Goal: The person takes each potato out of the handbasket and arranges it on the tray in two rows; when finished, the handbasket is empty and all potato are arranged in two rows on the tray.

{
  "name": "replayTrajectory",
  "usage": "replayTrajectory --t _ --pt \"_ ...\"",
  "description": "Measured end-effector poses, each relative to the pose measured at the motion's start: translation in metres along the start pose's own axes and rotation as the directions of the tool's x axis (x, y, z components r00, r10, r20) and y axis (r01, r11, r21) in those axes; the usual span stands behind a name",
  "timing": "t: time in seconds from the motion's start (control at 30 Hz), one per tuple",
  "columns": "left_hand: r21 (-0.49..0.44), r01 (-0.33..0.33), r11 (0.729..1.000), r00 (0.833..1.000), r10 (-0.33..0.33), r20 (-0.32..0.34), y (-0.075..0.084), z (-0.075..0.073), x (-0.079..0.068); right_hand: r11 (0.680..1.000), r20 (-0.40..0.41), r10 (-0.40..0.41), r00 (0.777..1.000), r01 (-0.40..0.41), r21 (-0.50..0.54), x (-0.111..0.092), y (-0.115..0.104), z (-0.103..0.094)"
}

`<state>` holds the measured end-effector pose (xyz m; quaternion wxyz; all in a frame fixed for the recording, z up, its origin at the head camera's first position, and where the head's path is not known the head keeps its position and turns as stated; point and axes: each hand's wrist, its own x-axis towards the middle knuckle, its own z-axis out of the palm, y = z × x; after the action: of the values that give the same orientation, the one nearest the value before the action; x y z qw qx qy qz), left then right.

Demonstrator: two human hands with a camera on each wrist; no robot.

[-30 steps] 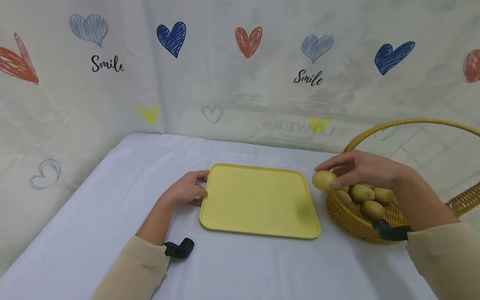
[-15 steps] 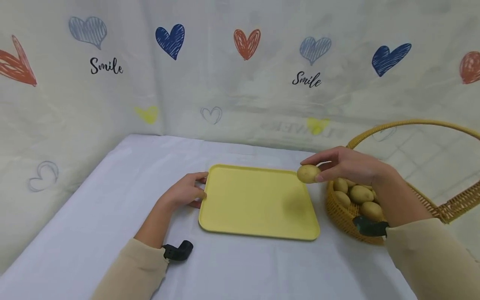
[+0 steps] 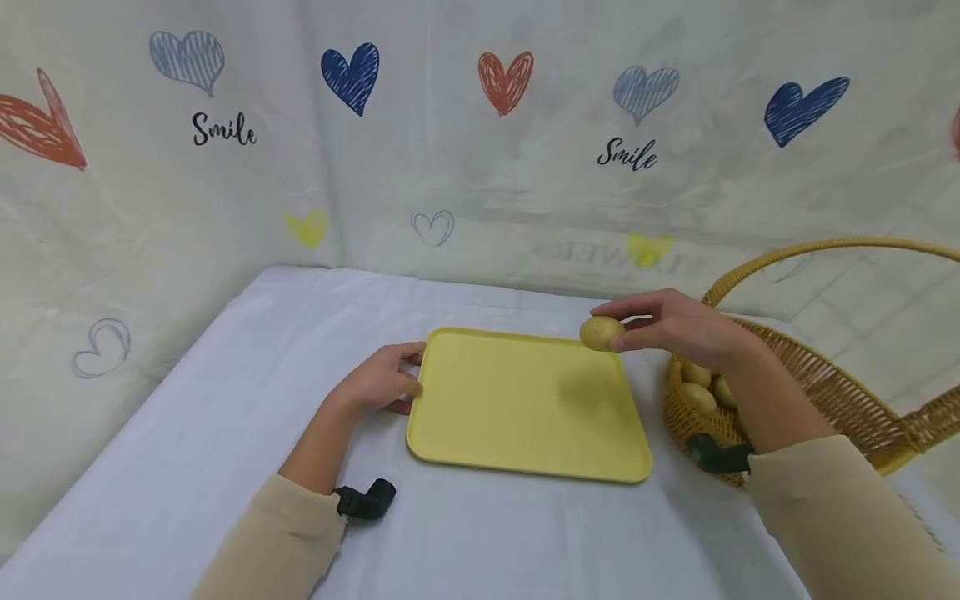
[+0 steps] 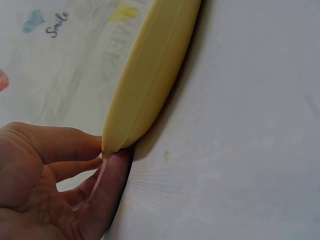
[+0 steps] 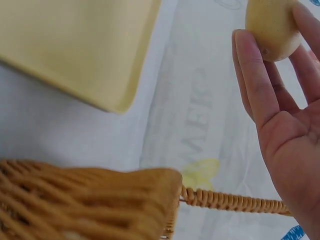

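A pale yellow potato [image 3: 602, 333] is pinched between the thumb and fingertips of my right hand [image 3: 675, 325], held up over the right back corner of a yellow tray [image 3: 525, 408]. The right wrist view shows the potato [image 5: 272, 30] at the fingertips, with the palm away from it. On the tray's left side, my left hand [image 3: 381, 379] pinches the rim. Up close in the left wrist view, the thumb is on the tray's edge [image 4: 145, 85] and a finger of the left hand [image 4: 60, 185] reaches under it.
A wicker basket [image 3: 678, 425] with a tall arched handle stands right of the tray, several potatoes [image 3: 699, 400] inside, partly behind my right forearm. White cloth [image 3: 480, 533] covers the table. A white sheet printed with hearts [image 3: 506, 83] hangs behind.
My right hand has carried the potato leftward from the basket's rim to over the tray's right back corner, slightly higher. My left hand keeps its grip on the tray's rim.
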<state>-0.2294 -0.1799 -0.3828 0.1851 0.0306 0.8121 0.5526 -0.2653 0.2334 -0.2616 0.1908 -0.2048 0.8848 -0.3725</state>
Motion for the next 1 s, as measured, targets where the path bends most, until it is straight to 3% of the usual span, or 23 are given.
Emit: replayTrajectory --t 0.27,0.5,0.73,1.0 --pt "0.000 0.012 1.000 1.000 -0.012 -0.017 0.002 0.000 0.000 1.000 -0.026 -0.011 1.000 0.011 -0.002 0.013 -0.005 0.010" --pt "-0.013 0.028 1.000 0.999 -0.028 -0.028 0.003 0.000 -0.001 0.979 0.007 -0.046 0.999 0.044 0.197 0.030 -0.004 0.020" --pt "-0.009 0.026 1.000 0.999 -0.027 -0.034 0.002 0.002 0.001 0.946 0.008 -0.083 0.997 0.076 0.316 0.043 -0.007 0.032" --pt "-0.014 0.023 1.000 0.999 -0.023 -0.041 0.004 0.002 -0.002 0.952 -0.016 -0.037 0.999 0.041 0.304 0.057 -0.010 0.046"
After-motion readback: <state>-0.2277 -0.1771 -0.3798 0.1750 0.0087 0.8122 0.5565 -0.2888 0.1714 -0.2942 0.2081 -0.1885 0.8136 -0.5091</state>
